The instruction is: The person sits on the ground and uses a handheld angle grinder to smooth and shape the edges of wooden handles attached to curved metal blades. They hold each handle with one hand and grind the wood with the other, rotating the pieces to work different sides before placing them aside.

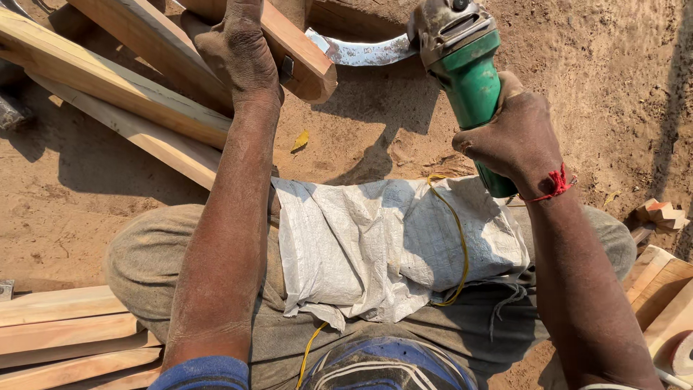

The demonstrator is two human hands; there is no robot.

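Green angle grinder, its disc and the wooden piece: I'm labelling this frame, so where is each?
Green angle grinder [473,83], head view, on its green body.
Disc [361,50], head view, on the metal face.
Wooden piece [307,61], head view, on its end near the disc.

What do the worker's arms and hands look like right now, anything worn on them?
Both forearms are bare and coated with dust. The left hand wears no glove or band; a blue sleeve edge shows at the upper arm. The right hand is also ungloved, with a red thread tied round the wrist, its frayed ends sticking out.
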